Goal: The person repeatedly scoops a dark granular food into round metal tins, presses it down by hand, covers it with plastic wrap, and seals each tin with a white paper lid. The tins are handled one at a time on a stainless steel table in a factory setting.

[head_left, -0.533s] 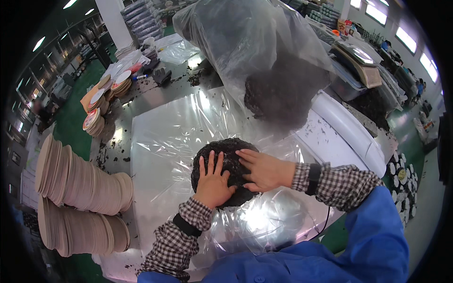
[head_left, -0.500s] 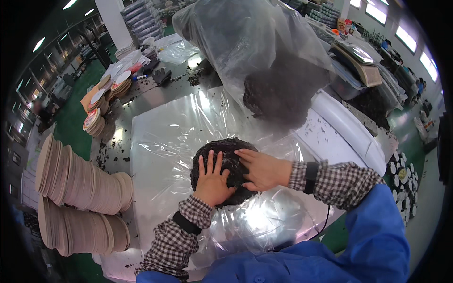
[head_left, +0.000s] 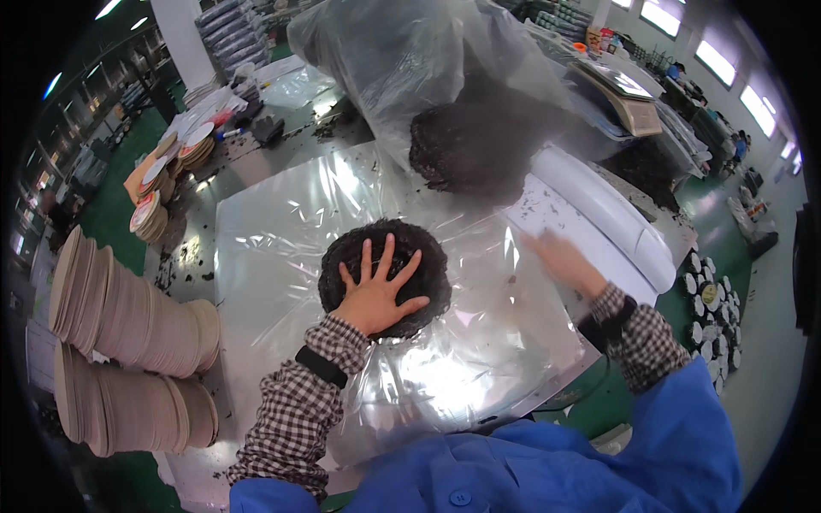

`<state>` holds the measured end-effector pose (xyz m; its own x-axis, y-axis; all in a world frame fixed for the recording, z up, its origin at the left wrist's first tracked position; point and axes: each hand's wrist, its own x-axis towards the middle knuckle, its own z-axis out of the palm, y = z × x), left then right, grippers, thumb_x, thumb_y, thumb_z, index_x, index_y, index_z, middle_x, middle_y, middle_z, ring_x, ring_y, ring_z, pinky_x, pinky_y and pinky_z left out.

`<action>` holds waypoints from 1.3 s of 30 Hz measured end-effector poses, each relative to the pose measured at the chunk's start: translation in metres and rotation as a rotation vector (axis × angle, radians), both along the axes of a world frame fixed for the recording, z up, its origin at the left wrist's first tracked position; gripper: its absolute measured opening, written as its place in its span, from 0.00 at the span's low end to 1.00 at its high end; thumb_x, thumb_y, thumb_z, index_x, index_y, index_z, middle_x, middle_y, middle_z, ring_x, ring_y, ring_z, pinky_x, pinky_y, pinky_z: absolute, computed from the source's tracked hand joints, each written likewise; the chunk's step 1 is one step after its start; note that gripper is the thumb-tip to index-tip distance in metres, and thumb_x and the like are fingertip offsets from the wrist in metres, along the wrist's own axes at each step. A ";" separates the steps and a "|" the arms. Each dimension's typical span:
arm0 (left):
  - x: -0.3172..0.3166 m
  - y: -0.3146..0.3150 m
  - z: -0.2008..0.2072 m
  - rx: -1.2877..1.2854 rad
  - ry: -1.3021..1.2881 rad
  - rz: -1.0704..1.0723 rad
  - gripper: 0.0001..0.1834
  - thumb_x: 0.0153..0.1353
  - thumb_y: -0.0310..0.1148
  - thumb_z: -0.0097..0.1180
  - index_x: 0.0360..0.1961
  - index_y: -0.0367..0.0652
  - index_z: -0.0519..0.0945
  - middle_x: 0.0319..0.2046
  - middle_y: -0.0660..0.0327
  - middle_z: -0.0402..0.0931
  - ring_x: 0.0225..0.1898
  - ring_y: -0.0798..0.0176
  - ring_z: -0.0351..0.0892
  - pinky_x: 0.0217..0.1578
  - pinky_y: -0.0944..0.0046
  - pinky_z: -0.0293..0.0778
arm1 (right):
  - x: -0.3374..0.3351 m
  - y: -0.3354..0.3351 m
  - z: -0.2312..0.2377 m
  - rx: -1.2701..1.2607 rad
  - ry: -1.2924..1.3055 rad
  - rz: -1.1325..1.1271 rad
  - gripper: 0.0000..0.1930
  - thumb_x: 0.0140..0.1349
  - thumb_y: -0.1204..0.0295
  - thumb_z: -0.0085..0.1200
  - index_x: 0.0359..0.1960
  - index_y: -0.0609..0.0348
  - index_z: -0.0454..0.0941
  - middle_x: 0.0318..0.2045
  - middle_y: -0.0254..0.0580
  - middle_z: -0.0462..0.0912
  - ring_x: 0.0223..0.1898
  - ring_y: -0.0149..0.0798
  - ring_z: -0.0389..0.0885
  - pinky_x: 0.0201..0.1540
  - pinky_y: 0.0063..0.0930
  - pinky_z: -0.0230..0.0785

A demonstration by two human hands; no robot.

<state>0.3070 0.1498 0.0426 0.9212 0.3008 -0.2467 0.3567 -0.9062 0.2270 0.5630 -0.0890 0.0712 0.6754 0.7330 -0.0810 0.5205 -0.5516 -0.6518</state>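
Note:
A round, flattened cake of dark, leaf-like material (head_left: 432,278) lies on a clear plastic sheet (head_left: 265,231) at the middle of the table. My left hand (head_left: 375,295) rests flat on the cake, fingers spread wide. Off to the right, my right hand (head_left: 564,261) hovers away from the cake, near the sheet's right side and a white curved plastic piece (head_left: 616,227). Motion smears its fingers, so their pose is unclear.
Tall stacks of round tan discs (head_left: 128,308) stand at the left edge. Beyond the sheet, a big clear plastic bag (head_left: 376,60) spills a heap of dark loose material (head_left: 470,145). Smaller disc piles (head_left: 150,218) and a dark glove (head_left: 268,130) sit at the far left.
My right hand has lifted off the dark cake and moved right. The left hand stays on the cake with its fingers spread wider. The whole view has shifted slightly.

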 end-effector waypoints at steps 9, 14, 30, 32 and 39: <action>0.003 -0.001 0.000 0.028 0.041 -0.013 0.46 0.60 0.74 0.39 0.75 0.75 0.42 0.76 0.57 0.21 0.75 0.36 0.18 0.63 0.18 0.30 | -0.033 -0.041 0.019 0.158 0.768 0.170 0.15 0.63 0.67 0.54 0.46 0.64 0.73 0.30 0.35 0.75 0.26 0.28 0.70 0.28 0.19 0.62; 0.001 -0.001 0.003 0.012 0.012 -0.011 0.46 0.60 0.74 0.39 0.75 0.75 0.42 0.76 0.57 0.21 0.75 0.36 0.19 0.63 0.17 0.31 | 0.003 -0.089 0.005 0.186 0.192 -0.139 0.33 0.62 0.57 0.57 0.64 0.61 0.60 0.57 0.51 0.63 0.57 0.45 0.59 0.58 0.33 0.55; 0.006 0.023 -0.037 0.063 -0.023 -0.153 0.39 0.66 0.62 0.43 0.74 0.62 0.52 0.77 0.60 0.38 0.76 0.38 0.23 0.61 0.16 0.36 | -0.120 0.135 -0.022 0.107 -0.037 0.641 0.28 0.65 0.61 0.55 0.63 0.60 0.64 0.47 0.63 0.77 0.52 0.53 0.77 0.57 0.40 0.70; -0.003 0.031 -0.044 0.005 -0.091 -0.187 0.37 0.67 0.60 0.42 0.74 0.60 0.54 0.76 0.59 0.40 0.76 0.38 0.23 0.61 0.16 0.36 | -0.101 0.112 0.003 0.578 -0.143 0.633 0.17 0.64 0.61 0.56 0.48 0.58 0.75 0.47 0.50 0.79 0.48 0.49 0.79 0.54 0.40 0.70; 0.003 0.007 -0.012 -0.133 -0.269 -0.004 0.34 0.68 0.58 0.45 0.70 0.53 0.61 0.72 0.50 0.49 0.74 0.35 0.35 0.61 0.15 0.39 | 0.024 -0.081 -0.043 0.651 0.957 0.368 0.25 0.70 0.68 0.52 0.65 0.65 0.64 0.58 0.54 0.71 0.55 0.44 0.75 0.55 0.34 0.72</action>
<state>0.3098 0.1565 0.0307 0.9599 0.2787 -0.0309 0.2645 -0.8634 0.4295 0.5869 -0.1697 0.0281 0.2872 0.9576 0.0215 -0.2670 0.1016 -0.9583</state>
